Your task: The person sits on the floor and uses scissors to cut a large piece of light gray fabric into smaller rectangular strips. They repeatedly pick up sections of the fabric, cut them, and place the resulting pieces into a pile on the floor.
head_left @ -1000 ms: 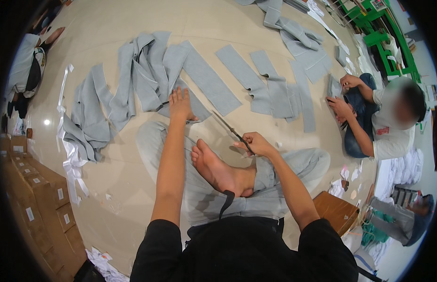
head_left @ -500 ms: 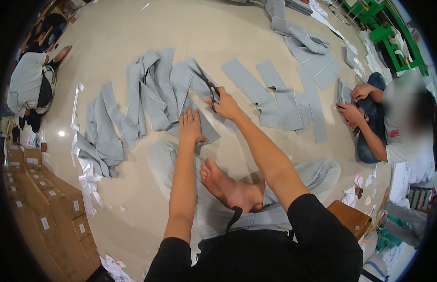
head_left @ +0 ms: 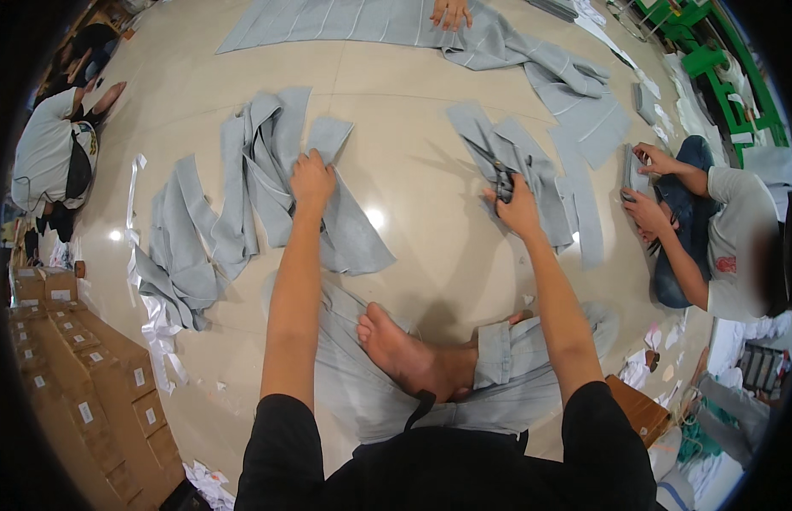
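Head view: left hand (head_left: 312, 180) now lies flat, fingers spread, on the left pile of grey fabric strips (head_left: 243, 183) on the floor (head_left: 413, 196). Right hand (head_left: 517, 207) has swung out right since 0.5 s ago, closed around scissors (head_left: 503, 179) over the right fabric pile (head_left: 519, 157). Bare foot (head_left: 404, 353) unmoved.

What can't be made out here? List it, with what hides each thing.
Head view only:
- Scissors: mostly covered by the right hand; blades open or shut unclear.
- Left hand: its fingertips curl out of sight into the grey fabric pieces.
- Large grey cloth: cut off by the top edge.
- Cardboard boxes: labels too small.
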{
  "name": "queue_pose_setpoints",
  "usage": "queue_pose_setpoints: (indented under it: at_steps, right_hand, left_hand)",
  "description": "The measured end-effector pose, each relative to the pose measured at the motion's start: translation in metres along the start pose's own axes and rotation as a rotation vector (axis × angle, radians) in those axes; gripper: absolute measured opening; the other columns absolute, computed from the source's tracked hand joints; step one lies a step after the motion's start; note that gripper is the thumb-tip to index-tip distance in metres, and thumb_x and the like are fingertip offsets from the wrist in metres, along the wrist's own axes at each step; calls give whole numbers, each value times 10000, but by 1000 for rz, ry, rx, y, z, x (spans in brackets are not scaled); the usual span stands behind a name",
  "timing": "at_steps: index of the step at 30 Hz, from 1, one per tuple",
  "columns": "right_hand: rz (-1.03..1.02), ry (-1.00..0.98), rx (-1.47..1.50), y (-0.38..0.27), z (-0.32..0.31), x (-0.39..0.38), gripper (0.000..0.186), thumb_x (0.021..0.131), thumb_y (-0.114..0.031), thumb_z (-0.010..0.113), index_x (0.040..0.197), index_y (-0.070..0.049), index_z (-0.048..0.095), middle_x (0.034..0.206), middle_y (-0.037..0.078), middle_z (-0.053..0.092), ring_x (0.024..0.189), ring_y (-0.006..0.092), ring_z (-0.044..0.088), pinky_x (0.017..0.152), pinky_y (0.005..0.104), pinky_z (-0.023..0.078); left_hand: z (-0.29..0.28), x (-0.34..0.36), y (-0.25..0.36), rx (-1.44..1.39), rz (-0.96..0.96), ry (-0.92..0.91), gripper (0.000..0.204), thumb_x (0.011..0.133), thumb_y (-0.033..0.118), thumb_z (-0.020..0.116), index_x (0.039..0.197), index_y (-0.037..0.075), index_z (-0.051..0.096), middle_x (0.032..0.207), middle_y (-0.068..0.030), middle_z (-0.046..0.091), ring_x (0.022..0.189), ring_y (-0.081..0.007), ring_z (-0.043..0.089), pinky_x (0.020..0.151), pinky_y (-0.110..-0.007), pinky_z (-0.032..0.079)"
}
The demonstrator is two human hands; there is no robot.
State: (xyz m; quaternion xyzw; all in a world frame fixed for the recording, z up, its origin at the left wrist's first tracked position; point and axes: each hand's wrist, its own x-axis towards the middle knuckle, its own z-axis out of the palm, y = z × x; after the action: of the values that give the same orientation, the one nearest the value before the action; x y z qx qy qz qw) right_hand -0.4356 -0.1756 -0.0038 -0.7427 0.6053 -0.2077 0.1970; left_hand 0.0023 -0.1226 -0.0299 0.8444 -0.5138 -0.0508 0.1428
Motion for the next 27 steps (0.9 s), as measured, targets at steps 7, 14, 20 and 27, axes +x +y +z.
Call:
queue_pose_setpoints:
  at_steps: [7, 14, 20, 27]
  right_hand:
    - [-10, 49, 193, -10, -1, -19, 715, 864, -493, 780, 1214, 87, 552, 1060, 302, 675, 1009, 445, 663, 878, 464, 514]
    - [82, -289, 558, -124, 71, -40, 645, 880, -496, 768, 1132, 61, 563, 930, 218, 682, 883, 318, 681, 808, 427, 526]
    - [19, -240, 465, -144, 82, -43, 679, 852, -540, 784, 1091, 58, 569, 863, 192, 662, 788, 309, 643, 750, 411, 521]
    - [62, -229, 603, -141, 83, -46, 538, 950, -418, 730, 1110, 64, 551, 939, 176, 697, 846, 244, 677, 788, 346, 539]
  left_hand:
    - [-7, 51, -24, -269, -42, 129, 295, 960, 275, 614, 1017, -13, 638, 968, -227, 717, 836, -405, 705, 719, -488, 553]
    - [-19, 44, -55, -927, -450, -285, 291, 1019, 274, 604, 1156, 20, 640, 974, -45, 686, 811, -199, 663, 702, -340, 540]
    - [0, 44, 2, -1178, -395, -403, 350, 1064, 299, 515, 1270, 17, 539, 1092, -69, 610, 978, -194, 570, 856, -371, 494]
    - [55, 60, 8, -1439, -315, -316, 438, 1088, 292, 463, 1400, -13, 490, 1310, -158, 599, 1183, -240, 571, 1020, -365, 449]
